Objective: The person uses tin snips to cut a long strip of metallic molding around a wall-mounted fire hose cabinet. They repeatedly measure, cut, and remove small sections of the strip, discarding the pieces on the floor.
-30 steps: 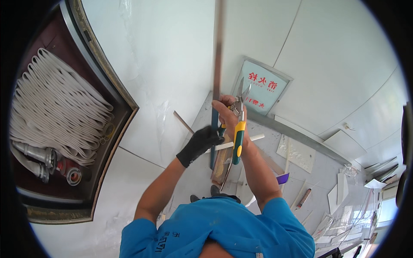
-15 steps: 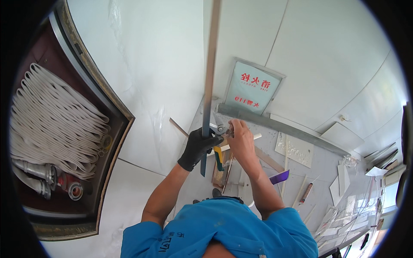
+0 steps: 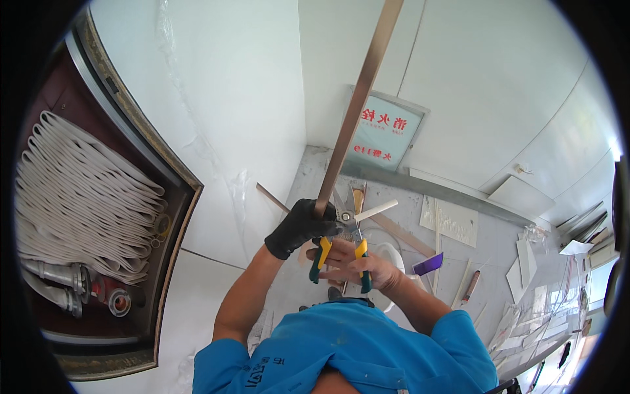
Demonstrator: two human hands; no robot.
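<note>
My left hand [image 3: 295, 231], in a black glove, is closed around a long, flat brown strip [image 3: 359, 105]. The strip rises from this fist, leaning to the upper right past the top edge. My bare right hand [image 3: 379, 268] grips a pair of shears [image 3: 346, 217] with yellow and green handles, just right of and below the glove. Their handles are spread, with my fingers between and around them. The blades point away from me beside the strip; I cannot tell whether they touch it.
At left, an open recessed cabinet holds a folded white hose [image 3: 85, 203] and metal couplings [image 3: 62, 285]. A framed glass panel [image 3: 384, 134] with red lettering leans against the far wall. Across the floor lie a purple piece [image 3: 428, 264], a sealant tube [image 3: 470, 287] and white board offcuts [image 3: 453, 223].
The strip has swung from nearly upright to leaning right, its lower end no longer showing below the glove. My right hand has come down onto the shears' handles, which are now spread wide.
</note>
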